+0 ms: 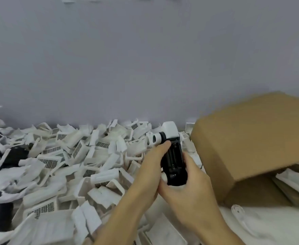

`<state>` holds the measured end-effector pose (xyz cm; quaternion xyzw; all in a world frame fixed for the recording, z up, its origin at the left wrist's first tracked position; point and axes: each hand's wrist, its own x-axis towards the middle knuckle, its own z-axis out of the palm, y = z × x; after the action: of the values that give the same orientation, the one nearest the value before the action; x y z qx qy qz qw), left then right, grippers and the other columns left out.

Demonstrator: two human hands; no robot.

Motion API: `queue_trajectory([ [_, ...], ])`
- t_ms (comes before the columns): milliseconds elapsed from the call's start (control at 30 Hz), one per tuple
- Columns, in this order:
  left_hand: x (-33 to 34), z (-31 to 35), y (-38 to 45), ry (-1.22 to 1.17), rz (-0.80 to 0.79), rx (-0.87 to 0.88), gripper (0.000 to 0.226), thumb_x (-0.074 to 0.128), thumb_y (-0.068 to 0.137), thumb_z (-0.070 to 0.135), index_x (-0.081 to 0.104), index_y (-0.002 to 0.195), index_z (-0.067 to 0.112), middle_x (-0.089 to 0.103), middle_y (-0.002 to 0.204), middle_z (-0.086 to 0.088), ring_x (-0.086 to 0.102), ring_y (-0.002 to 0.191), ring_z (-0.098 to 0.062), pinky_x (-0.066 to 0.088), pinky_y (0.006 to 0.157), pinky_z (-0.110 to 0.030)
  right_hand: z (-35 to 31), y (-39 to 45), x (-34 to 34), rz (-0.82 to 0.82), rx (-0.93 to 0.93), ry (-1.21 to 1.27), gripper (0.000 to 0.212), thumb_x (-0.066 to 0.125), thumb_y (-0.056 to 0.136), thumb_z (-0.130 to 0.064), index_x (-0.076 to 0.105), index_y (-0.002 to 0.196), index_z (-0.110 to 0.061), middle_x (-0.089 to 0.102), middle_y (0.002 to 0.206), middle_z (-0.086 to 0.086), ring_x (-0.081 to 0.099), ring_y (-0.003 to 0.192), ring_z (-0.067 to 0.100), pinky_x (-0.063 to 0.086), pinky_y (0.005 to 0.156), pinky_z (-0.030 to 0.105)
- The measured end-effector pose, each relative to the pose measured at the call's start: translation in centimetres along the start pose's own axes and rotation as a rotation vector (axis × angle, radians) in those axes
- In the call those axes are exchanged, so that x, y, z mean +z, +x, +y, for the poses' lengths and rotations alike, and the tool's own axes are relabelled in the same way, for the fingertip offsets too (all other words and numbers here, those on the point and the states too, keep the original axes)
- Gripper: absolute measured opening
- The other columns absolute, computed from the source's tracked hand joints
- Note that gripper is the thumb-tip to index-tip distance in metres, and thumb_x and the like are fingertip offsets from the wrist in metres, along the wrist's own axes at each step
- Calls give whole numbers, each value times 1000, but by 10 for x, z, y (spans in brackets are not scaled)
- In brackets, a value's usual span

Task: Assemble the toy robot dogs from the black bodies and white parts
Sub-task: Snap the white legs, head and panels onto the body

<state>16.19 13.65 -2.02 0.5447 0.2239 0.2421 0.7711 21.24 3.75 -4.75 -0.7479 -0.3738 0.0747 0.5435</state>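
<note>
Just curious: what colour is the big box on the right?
Plain brown cardboard box, seen in the head view.

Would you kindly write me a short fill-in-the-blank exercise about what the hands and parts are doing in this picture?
1. Both hands, the left hand and the right hand, grip one ____ body.
2. The white part sits at the body's ____ end.
3. The pile of white parts lies to the person's ____.
4. The cardboard box on the right lies ____ on its side.

Missing words: black; far; left; tipped
</note>
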Motion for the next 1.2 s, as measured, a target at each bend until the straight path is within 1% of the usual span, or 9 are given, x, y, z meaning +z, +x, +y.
queue_trajectory([
  [67, 1, -6, 2, 29, 3, -2, 23, 63, 95, 39, 80, 84, 27, 77, 90, 0, 74, 89, -12, 55, 78, -31, 3, 0, 0, 12, -1, -24, 49, 77, 73, -45, 53, 116, -50, 67, 101, -22, 65, 96, -3, 56, 74, 21],
  [133, 2, -10, 3, 42, 5, 0, 23, 62, 96, 37, 79, 84, 26, 78, 88, 1, 75, 85, -11, 56, 77, -30, 5, 0, 0, 24, 14, -48, 51, 69, 67, -56, 50, 114, -48, 66, 99, -19, 65, 93, -1, 57, 72, 23],
  [233, 1, -11, 4, 13, 28, 24, 27, 63, 92, 43, 77, 98, 21, 79, 97, -4, 76, 88, -13, 58, 72, -28, 6, -1, 0, 49, 43, -98, 54, 67, 61, -66, 49, 107, -46, 65, 96, -19, 63, 88, -1, 57, 69, 24],
  [333, -1, -13, 8, -26, 65, 51, 42, 63, 76, 50, 76, 105, 22, 75, 112, -9, 73, 103, -20, 57, 93, -40, 6, -2, -1, 68, 25, -193, 42, 68, 65, -69, 51, 95, -45, 63, 86, -20, 60, 83, -4, 49, 61, 15],
  [400, -2, -14, 9, -36, 72, 68, 37, 63, 75, 49, 79, 99, 26, 75, 110, -5, 72, 103, -18, 54, 99, -44, 7, -1, -1, 66, 15, -214, 38, 69, 68, -68, 55, 91, -42, 63, 82, -20, 60, 81, -3, 45, 57, 13],
  [567, 0, -17, 9, 2, 50, 104, 31, 64, 77, 49, 79, 92, 27, 76, 103, -2, 73, 98, -17, 57, 95, -47, 5, -1, -4, 112, -25, -156, 34, 71, 68, -63, 64, 87, -36, 67, 76, -17, 65, 77, 2, 53, 61, 24],
  [667, -1, -16, 9, 16, 23, 139, 27, 63, 82, 48, 79, 87, 27, 77, 98, 0, 74, 92, -12, 59, 83, -33, 2, 1, -6, 140, -29, -148, 36, 69, 65, -62, 66, 82, -31, 68, 71, -15, 66, 70, 5, 55, 62, 33],
  [867, -1, -17, 9, 41, -22, 233, 26, 59, 89, 47, 80, 89, 32, 78, 94, 5, 74, 94, -8, 57, 76, -20, -1, 3, -8, 163, -54, -103, 31, 75, 66, -56, 68, 83, -31, 70, 73, -17, 68, 69, 5, 54, 60, 29],
  [1200, -5, -18, 9, 79, 5, 279, 27, 58, 87, 48, 78, 97, 33, 78, 99, 4, 75, 97, -12, 58, 78, -26, 10, 6, -7, -36, -85, 26, 25, 75, 80, -44, 65, 102, -40, 72, 94, -19, 68, 93, 2, 53, 74, 19],
])
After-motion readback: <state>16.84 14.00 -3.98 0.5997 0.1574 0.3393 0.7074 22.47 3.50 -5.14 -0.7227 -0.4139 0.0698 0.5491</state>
